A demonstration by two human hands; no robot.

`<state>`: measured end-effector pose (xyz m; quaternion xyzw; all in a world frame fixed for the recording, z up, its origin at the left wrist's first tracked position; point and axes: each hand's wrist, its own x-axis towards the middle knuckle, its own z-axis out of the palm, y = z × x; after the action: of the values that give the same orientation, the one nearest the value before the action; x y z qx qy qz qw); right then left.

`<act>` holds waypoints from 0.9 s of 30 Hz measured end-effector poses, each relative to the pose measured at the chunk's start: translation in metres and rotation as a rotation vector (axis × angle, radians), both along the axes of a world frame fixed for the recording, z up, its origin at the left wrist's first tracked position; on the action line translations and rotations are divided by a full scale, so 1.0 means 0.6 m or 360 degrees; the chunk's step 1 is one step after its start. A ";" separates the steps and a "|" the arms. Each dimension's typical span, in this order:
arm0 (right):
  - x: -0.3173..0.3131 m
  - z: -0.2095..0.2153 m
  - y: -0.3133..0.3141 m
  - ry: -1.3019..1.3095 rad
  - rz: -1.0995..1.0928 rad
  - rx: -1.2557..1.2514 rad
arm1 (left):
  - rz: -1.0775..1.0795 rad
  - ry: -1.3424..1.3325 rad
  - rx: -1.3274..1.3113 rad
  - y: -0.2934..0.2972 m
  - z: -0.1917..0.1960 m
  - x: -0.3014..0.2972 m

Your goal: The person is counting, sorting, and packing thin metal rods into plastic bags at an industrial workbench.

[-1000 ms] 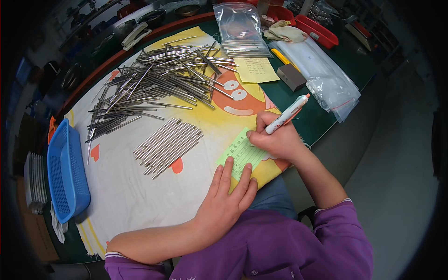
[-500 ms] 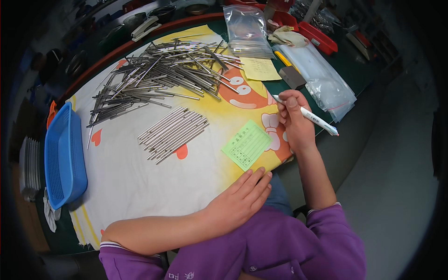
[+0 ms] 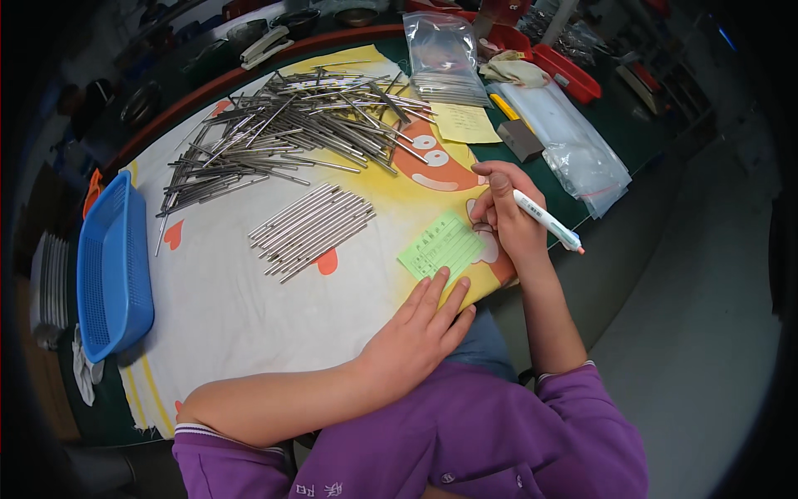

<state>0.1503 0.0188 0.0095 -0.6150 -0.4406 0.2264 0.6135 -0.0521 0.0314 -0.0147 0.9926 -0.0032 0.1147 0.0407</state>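
Note:
A white pen sits in the closed fingers of my right hand, its rear end slanting toward the lower right; the writing tip is hidden behind the fingers. That hand is just right of a green paper slip with a printed grid. My left hand lies flat with fingers stretched, fingertips on the slip's lower edge. Left of the slip, a neat row of thin metal rods rests on the patterned cloth. Farther back is a large jumbled heap of metal rods.
A blue plastic basket stands at the left edge. At the back right are plastic bags, a yellow note, a dark grey block, a clear bag stack and a red tray.
My left hand has moved up, its fingertips now over the slip's lower edge. My right hand has shifted slightly left and down toward the slip with the pen.

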 end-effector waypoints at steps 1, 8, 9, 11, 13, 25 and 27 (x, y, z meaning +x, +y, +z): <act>0.009 -0.001 0.001 -0.0007 -0.0008 0.0005 | 0.0002 0.0018 0.0013 -0.001 0.000 -0.001; 0.032 -0.029 0.012 -0.0527 -0.0006 -0.0295 | -0.0028 0.0096 0.0325 0.000 -0.003 0.002; 0.031 -0.023 0.010 -0.0522 -0.0012 -0.0292 | -0.0035 0.0100 0.0329 -0.001 -0.003 0.002; 0.027 -0.014 0.012 -0.0669 0.0232 -0.0376 | -0.0019 0.0082 0.0344 0.001 -0.002 -0.001; 0.025 -0.017 0.010 -0.0653 0.0282 -0.0347 | -0.0018 0.0065 0.0358 0.000 -0.007 -0.001; 0.030 -0.018 0.011 -0.0614 0.0366 -0.0265 | -0.0002 0.0097 0.0402 -0.005 -0.005 0.000; 0.032 -0.022 0.012 -0.0692 0.0354 -0.0231 | 0.0006 0.0135 0.0454 -0.005 -0.001 0.000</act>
<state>0.1697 0.0262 -0.0036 -0.6394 -0.6097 0.1860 0.4298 -0.0522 0.0282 -0.0155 0.9922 -0.0160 0.0711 -0.1009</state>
